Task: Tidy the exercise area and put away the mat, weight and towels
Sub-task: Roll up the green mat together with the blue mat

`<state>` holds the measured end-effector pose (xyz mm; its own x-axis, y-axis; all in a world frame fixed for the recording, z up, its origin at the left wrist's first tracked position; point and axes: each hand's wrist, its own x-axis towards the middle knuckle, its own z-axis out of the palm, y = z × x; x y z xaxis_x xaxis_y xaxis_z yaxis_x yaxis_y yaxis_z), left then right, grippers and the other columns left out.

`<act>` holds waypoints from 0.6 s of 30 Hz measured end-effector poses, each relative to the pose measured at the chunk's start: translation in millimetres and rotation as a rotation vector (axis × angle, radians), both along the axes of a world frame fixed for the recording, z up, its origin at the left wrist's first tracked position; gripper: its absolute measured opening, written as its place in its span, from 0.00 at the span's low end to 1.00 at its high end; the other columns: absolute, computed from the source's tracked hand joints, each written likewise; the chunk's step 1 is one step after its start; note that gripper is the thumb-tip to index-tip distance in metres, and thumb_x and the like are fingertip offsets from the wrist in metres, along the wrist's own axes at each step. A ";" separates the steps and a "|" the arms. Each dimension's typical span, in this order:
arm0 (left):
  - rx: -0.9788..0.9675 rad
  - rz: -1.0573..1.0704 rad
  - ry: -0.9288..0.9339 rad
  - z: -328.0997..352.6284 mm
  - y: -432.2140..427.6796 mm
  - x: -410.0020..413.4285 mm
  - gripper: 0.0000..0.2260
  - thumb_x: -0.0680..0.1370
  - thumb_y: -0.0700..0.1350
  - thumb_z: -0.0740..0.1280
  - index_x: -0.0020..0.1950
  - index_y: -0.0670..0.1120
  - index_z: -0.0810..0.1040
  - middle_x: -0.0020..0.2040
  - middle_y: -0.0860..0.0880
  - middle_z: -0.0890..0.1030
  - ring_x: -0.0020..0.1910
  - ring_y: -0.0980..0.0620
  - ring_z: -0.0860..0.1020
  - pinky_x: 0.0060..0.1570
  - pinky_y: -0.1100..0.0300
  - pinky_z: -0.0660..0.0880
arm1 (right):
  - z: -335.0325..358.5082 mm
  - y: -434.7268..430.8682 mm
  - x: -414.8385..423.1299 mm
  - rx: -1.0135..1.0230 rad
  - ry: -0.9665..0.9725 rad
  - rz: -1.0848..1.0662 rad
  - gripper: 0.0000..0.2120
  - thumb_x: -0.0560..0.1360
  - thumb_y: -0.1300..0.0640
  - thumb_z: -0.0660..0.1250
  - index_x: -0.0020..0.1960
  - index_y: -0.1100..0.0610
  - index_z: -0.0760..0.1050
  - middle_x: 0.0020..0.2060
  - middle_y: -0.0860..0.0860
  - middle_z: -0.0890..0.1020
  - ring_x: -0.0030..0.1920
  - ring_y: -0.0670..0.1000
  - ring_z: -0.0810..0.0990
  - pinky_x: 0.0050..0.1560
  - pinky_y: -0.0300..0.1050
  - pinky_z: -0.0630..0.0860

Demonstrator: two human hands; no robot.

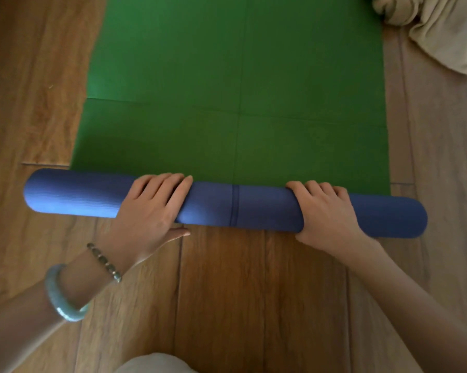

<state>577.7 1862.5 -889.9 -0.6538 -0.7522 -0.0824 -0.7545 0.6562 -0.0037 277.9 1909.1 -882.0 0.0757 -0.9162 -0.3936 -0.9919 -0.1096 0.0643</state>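
The exercise mat (235, 84) lies on the wooden floor, green on its upper face, stretching away from me. Its near end is rolled into a blue tube (240, 205) lying across the view. My left hand (154, 208) rests on top of the roll left of centre, fingers fairly straight and spread over it, thumb below at the floor. My right hand (326, 214) lies over the roll right of centre, fingers bent over its top. A beige towel (437, 28) is crumpled on the floor at the top right, beside the mat's far right edge. No weight is in view.
Wooden plank floor (243, 292) surrounds the mat on the left, the right and in front of me. A pale piece of my clothing (154, 363) shows at the bottom edge.
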 end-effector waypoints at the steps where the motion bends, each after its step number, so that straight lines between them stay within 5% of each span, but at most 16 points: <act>1: 0.009 0.006 -0.025 -2.0 -4.0 -1.9 0.44 0.59 0.59 0.79 0.67 0.38 0.70 0.59 0.39 0.77 0.57 0.40 0.74 0.57 0.48 0.64 | 3.6 -6.9 -1.5 0.070 -0.022 0.003 0.38 0.61 0.49 0.73 0.68 0.50 0.62 0.56 0.51 0.74 0.57 0.56 0.74 0.58 0.53 0.67; 5: 0.058 0.025 -0.038 -2.5 -26.4 -8.1 0.40 0.53 0.52 0.82 0.60 0.40 0.73 0.49 0.41 0.80 0.45 0.40 0.79 0.48 0.48 0.70 | 12.4 -21.9 -8.3 0.130 -0.072 0.014 0.42 0.61 0.47 0.72 0.70 0.51 0.59 0.60 0.52 0.69 0.61 0.56 0.70 0.62 0.54 0.64; 8: 0.142 0.018 -0.089 2.0 -45.1 -10.0 0.35 0.52 0.54 0.78 0.56 0.44 0.74 0.43 0.46 0.80 0.40 0.43 0.79 0.43 0.52 0.71 | 2.8 -4.4 -2.6 -0.079 -0.032 0.018 0.46 0.55 0.55 0.77 0.70 0.56 0.64 0.59 0.58 0.74 0.60 0.61 0.72 0.65 0.61 0.65; 11: 0.231 -0.014 -0.142 6.6 -60.0 -14.6 0.33 0.58 0.60 0.73 0.59 0.50 0.69 0.47 0.52 0.78 0.46 0.49 0.77 0.48 0.55 0.68 | -12.7 14.5 3.8 -0.310 -0.069 -0.020 0.46 0.55 0.62 0.77 0.71 0.59 0.64 0.60 0.63 0.74 0.62 0.64 0.71 0.66 0.62 0.61; 15: 0.278 -0.024 -0.087 9.3 -69.6 -16.0 0.35 0.60 0.61 0.71 0.63 0.51 0.68 0.54 0.53 0.76 0.53 0.51 0.74 0.52 0.58 0.66 | -15.8 6.9 0.9 -0.362 -0.040 -0.017 0.42 0.57 0.62 0.77 0.69 0.57 0.65 0.57 0.63 0.76 0.58 0.64 0.74 0.62 0.59 0.63; 18: 0.064 -0.048 -0.088 7.8 -62.9 -10.6 0.45 0.54 0.59 0.75 0.69 0.45 0.68 0.59 0.46 0.76 0.55 0.44 0.76 0.57 0.53 0.62 | -15.4 -6.6 -1.5 -0.307 -0.028 -0.017 0.40 0.55 0.60 0.78 0.65 0.57 0.69 0.54 0.60 0.78 0.54 0.63 0.76 0.57 0.58 0.69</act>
